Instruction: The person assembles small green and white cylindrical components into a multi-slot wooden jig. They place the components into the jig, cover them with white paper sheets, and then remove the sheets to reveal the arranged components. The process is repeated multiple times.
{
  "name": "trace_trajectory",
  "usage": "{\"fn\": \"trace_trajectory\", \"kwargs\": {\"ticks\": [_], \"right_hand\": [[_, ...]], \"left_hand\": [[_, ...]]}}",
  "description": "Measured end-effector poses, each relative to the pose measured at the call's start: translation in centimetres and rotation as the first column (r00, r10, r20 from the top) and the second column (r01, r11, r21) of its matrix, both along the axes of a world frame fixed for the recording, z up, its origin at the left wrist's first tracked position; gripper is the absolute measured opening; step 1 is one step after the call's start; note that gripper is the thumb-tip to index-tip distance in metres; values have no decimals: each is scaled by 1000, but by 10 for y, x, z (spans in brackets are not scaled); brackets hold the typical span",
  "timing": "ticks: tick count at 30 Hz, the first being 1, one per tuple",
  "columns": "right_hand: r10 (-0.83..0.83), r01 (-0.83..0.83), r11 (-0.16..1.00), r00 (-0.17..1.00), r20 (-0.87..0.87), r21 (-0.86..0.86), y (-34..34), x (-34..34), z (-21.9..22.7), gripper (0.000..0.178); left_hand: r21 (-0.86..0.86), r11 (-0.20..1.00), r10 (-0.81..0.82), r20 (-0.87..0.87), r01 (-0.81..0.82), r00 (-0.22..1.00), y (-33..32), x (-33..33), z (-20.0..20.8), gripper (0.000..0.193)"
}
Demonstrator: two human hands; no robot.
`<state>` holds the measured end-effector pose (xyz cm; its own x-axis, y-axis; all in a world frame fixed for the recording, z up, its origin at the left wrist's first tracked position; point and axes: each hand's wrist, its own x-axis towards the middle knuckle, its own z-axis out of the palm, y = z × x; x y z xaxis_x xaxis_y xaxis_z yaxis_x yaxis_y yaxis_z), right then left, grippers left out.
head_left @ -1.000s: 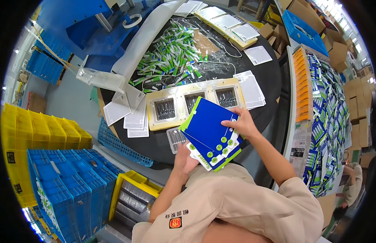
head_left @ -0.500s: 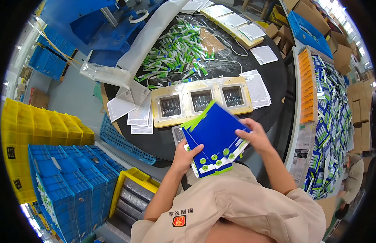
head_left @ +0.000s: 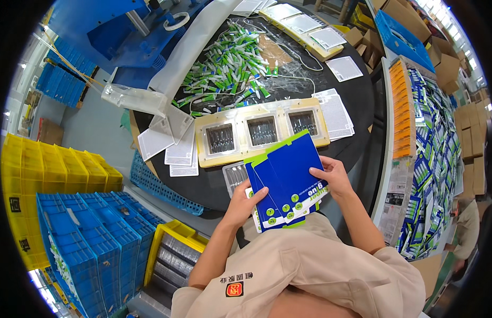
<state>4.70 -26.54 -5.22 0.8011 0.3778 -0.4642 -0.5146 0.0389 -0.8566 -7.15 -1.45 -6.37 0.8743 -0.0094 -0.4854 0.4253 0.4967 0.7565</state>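
1. Tabletop (head_left: 357, 100), round, matt and black, spreads in front of us, its rim bent by the wide lens.
2. Ribbed blue plastic crates (head_left: 92, 249) stand at our lower left, hard-walled and boxy, with smooth yellow plastic crates (head_left: 50, 175) stacked behind them.
3. Beyond the table's right side we see a long, crinkled-looking mass of blue-and-green packs (head_left: 423, 175), flat and jumbled.
4. Green-and-white tubes (head_left: 225, 74), slim and glossy, form a loose heap on the tabletop, with wrinkled clear film (head_left: 296, 77) beside them.
5. Nearer to us lies a rectangular yellow-edged tray (head_left: 225, 159) with three rounded-square windows; inside each we make out shiny, ridged clear plastic.
6. Between our hands, above the table's near edge and in front of our lap, is a fanned stack of blue cards (head_left: 296, 164): stiff, smooth, rectangular, with lime-green top edges and round green icons along the white lower band.
7. Our left hand (head_left: 243, 204) pinches the stack's left edge, thumb flat on the face; our right hand (head_left: 333, 177) pinches the right edge, thumb likewise on top. We cannot see the fingers underneath clearly.
8. Just beside our left hand, a clear ridged blister (head_left: 234, 175) lies partly hidden.
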Motion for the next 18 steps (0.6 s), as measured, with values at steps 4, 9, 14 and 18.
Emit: {"fn": "trace_trajectory", "kwargs": {"ticks": [4, 9, 14, 18], "right_hand": [[18, -14, 999, 994, -107, 33, -9, -11, -4, 45], [-60, 61, 998, 997, -55, 13, -7, -41, -20, 52], [-244, 265, 936, 963, -115, 233, -38, -32, -27, 35], [-387, 444, 875, 881, -271, 193, -63, -21, -7, 29]], "left_hand": [[-57, 997, 54, -74, -58, 996, -3, -6, -3, 36], [308, 951, -29, 111, -7, 993, -17, -11, 1, 32], [150, 983, 93, 59, -101, 994, -15, -19, 0, 35], [125, 977, 174, 23, -175, 985, -15, -25, 0, 34]]}}
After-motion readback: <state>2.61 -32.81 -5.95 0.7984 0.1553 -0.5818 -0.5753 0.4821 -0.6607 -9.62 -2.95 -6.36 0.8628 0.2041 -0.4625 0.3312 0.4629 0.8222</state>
